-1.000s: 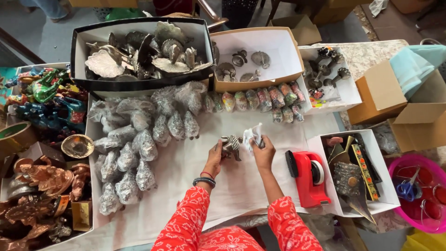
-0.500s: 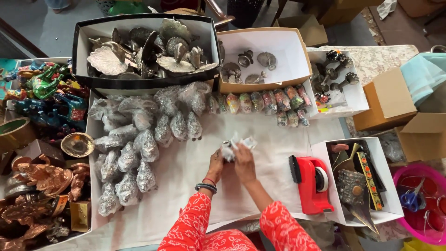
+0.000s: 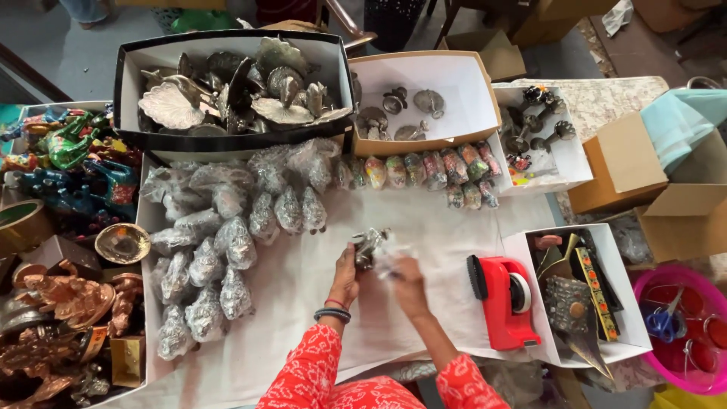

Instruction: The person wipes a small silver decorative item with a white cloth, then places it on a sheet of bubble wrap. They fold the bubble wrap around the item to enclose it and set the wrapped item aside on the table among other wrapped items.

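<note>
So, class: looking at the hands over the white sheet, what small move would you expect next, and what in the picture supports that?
Probably the right hand draws the clear wrap around the small metal figure that the left hand holds up. The figure looks only partly covered, while the pile of wrapped figures beside it is fully bagged, and the red tape dispenser sits untouched to the right.

Black box (image 3: pixel 129 91), white-lined box (image 3: pixel 485 91) — brown cartons (image 3: pixel 628 163) at right.
</note>
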